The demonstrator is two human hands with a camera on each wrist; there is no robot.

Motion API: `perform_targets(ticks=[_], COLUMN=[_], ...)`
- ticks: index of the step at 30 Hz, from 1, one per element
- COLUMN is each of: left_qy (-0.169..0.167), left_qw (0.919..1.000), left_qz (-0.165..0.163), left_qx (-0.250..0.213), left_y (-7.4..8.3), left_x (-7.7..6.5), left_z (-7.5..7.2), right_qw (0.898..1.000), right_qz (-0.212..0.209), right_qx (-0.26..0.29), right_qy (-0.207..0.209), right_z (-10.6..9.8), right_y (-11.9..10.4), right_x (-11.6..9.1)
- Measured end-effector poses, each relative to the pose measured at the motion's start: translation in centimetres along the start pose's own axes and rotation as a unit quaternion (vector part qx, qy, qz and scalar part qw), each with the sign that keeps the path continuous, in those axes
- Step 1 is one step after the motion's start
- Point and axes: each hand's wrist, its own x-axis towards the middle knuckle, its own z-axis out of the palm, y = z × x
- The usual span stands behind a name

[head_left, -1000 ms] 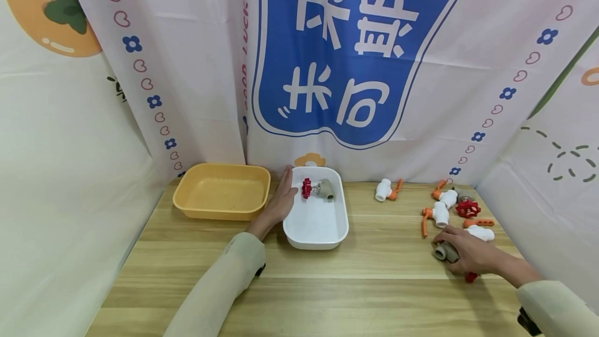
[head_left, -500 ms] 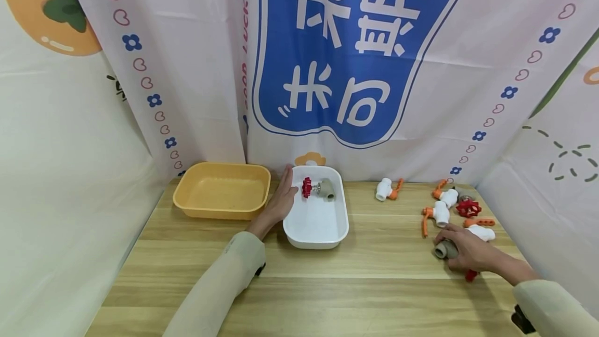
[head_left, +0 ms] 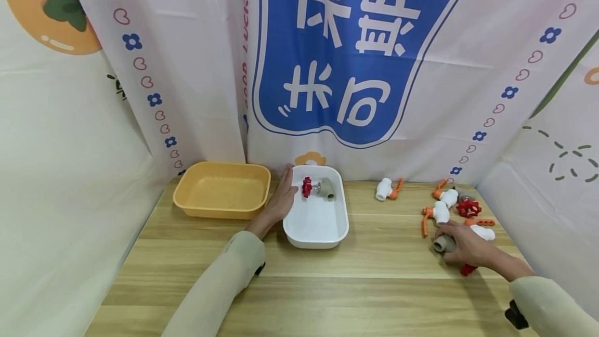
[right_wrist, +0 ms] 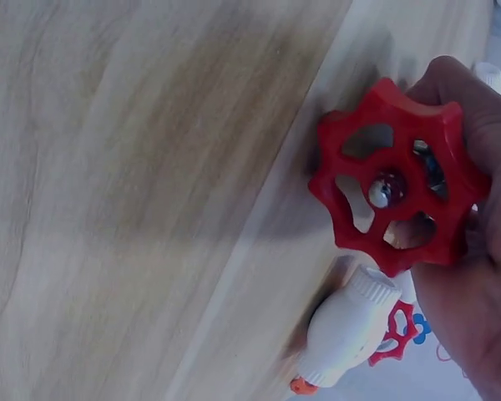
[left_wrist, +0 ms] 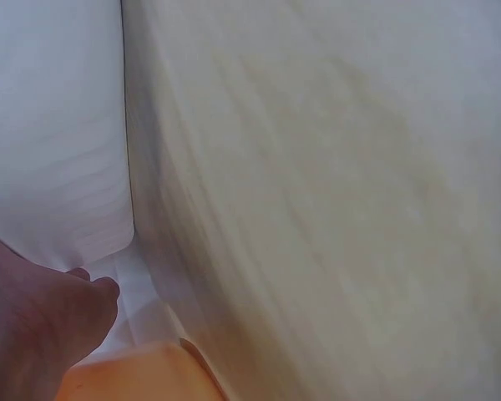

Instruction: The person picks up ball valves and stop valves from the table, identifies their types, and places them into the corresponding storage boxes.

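Observation:
My left hand lies with fairly straight fingers along the left side of a white tray; the left wrist view shows that hand against the pale tray wall. Inside the tray is a grey-beige stop valve with a red handwheel. At the right of the table, my right hand grips a similar stop valve around its body. Its red handwheel faces the right wrist camera, hiding most of the body there. The open pipe end points left in the head view.
A yellow tray stands left of my left hand. White ball valves with orange handles lie beyond my right hand, including one close by, and another lies apart nearer the white tray. A second red-wheeled valve sits by the right edge.
My right hand has shifted slightly left and away from me with the stop valve, and more of its red wheel shows below the hand. My left hand stays put.

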Motion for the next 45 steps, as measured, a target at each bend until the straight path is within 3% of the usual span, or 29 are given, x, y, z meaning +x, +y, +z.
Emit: perform_targets(ticks=[4,12,26,30,36,45], left_qy=[-0.002,-0.001,-0.003,-0.002,-0.004,-0.005], left_qw=[1.0,1.0,0.9999,0.9999,0.9999,1.0], left_qz=[-0.003,-0.002,-0.004,-0.003,-0.002,-0.003], left_qx=[-0.003,-0.004,0.009,0.01,0.01,0.0], left_y=[0.0,0.0,0.1,0.1,0.1,-0.1], left_x=[0.0,0.0,-0.2,-0.1,-0.2,-0.1], left_z=[0.0,0.0,0.0,0.0,-0.1,-0.2], right_qw=[1.0,0.999,0.999,0.998,0.994,0.992], right_qz=[-0.003,0.033,0.022,0.005,-0.055,-0.056], right_qx=[0.004,0.001,-0.003,-0.001,-0.015,-0.038], right_qy=[0.001,0.017,0.044,0.061,0.098,0.107], right_z=[0.1,0.0,-1.0,-1.4,-1.5,-2.1], right_y=[0.0,-0.6,-2.3,-2.9,-3.4,-4.9], right_x=[0.2,0.6,1.8,2.2,2.9,4.4])
